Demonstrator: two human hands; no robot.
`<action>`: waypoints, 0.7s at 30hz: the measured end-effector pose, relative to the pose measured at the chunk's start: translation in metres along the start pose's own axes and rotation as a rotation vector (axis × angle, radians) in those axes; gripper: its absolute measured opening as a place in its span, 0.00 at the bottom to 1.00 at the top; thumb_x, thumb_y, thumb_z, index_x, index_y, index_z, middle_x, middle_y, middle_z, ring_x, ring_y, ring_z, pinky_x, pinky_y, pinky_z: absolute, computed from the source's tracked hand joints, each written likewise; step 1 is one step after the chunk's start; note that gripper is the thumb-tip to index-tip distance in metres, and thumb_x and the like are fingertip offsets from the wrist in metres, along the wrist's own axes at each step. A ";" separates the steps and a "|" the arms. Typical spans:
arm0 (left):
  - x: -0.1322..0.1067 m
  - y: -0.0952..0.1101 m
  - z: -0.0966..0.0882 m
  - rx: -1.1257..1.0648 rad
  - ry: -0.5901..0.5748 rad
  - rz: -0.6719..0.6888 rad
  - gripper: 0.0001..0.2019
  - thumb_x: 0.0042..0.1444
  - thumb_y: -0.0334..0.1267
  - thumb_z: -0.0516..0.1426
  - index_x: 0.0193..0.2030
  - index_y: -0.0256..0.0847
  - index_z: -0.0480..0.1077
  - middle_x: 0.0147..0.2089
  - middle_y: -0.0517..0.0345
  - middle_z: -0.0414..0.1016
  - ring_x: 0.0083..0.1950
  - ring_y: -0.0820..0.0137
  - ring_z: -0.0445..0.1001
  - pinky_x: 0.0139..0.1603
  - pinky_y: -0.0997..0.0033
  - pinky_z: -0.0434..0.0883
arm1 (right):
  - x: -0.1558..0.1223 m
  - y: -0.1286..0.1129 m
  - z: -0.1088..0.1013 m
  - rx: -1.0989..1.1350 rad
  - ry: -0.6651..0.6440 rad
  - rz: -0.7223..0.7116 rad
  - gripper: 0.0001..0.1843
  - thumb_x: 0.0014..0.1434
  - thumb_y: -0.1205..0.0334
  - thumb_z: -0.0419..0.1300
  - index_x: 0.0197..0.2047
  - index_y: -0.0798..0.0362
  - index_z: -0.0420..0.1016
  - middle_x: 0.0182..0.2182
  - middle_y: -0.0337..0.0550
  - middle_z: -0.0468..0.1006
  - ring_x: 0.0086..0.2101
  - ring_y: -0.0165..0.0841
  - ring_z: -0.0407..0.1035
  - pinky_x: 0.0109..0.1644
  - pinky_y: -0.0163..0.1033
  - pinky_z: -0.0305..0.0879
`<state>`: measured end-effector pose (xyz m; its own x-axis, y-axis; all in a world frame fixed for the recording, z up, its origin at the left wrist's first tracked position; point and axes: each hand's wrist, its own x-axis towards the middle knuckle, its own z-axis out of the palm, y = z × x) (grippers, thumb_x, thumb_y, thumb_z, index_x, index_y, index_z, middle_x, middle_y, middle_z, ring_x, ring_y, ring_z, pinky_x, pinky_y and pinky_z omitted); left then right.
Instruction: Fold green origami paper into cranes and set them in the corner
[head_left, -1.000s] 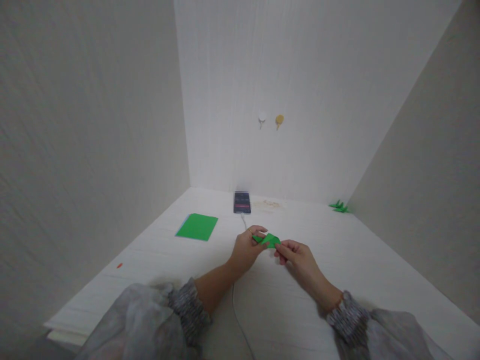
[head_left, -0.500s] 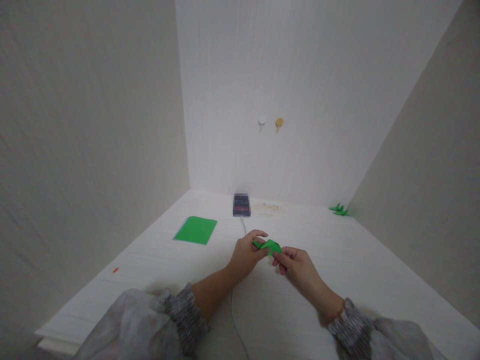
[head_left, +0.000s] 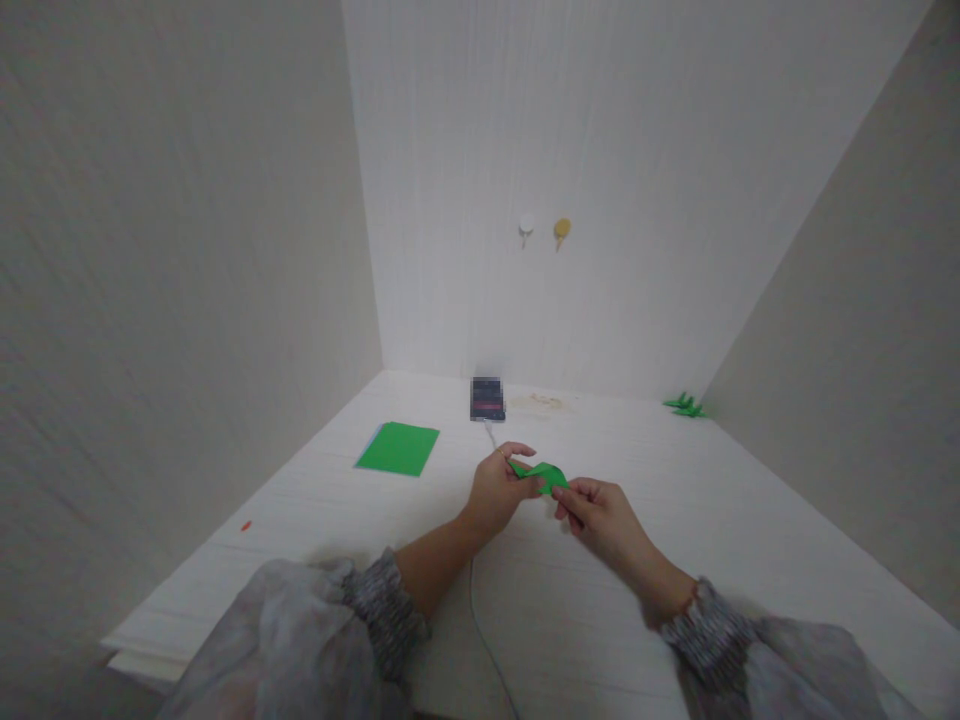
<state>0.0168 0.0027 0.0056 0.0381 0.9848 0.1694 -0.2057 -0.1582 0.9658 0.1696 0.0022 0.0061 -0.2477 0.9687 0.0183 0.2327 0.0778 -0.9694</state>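
Left hand (head_left: 498, 492): fingers pinched on left end of small folded green paper piece (head_left: 541, 474).
Right hand (head_left: 598, 515): pinching its right end.
Paper piece: held just above white wooden table (head_left: 712, 520), centre.
Flat green paper sheet (head_left: 398, 447): far left.
Dark phone (head_left: 487, 398): at back wall.

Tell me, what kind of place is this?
Probably a home craft nook: a white table boxed in by bare walls. The left hand and right hand pinch a small folded green paper, flat green sheets lie nearby, and folded green figures sit in the far corner.
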 end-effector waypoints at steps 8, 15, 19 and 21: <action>0.003 -0.004 -0.012 0.001 0.172 0.003 0.18 0.34 0.32 0.63 0.35 0.38 0.63 0.22 0.66 0.66 0.23 0.77 0.68 0.26 0.75 0.68 | -0.004 0.006 -0.004 0.130 0.070 -0.017 0.14 0.45 0.54 0.59 0.19 0.56 0.70 0.12 0.35 0.67 0.13 0.23 0.55 0.18 0.30 0.49; -0.004 0.001 0.000 -0.020 0.076 0.008 0.17 0.36 0.33 0.62 0.35 0.37 0.63 0.24 0.64 0.68 0.25 0.76 0.68 0.29 0.74 0.69 | -0.007 0.000 0.000 0.235 0.065 0.040 0.16 0.40 0.51 0.62 0.20 0.57 0.68 0.16 0.37 0.69 0.14 0.23 0.57 0.18 0.31 0.51; -0.006 0.001 0.003 -0.035 0.069 0.004 0.17 0.36 0.34 0.62 0.34 0.37 0.63 0.25 0.64 0.68 0.26 0.76 0.68 0.29 0.74 0.68 | -0.008 -0.002 0.001 0.305 0.148 0.024 0.16 0.40 0.52 0.63 0.19 0.55 0.65 0.14 0.35 0.67 0.14 0.23 0.56 0.18 0.30 0.51; -0.006 0.001 0.003 -0.044 0.063 0.002 0.17 0.36 0.34 0.62 0.35 0.37 0.63 0.26 0.63 0.68 0.27 0.76 0.68 0.30 0.74 0.68 | -0.009 -0.004 0.002 0.350 0.103 0.021 0.14 0.40 0.54 0.63 0.21 0.56 0.67 0.16 0.36 0.70 0.15 0.23 0.58 0.19 0.30 0.53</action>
<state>0.0196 -0.0033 0.0059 -0.0240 0.9873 0.1574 -0.2490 -0.1583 0.9555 0.1694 -0.0075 0.0093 -0.1459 0.9893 0.0044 -0.1037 -0.0109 -0.9945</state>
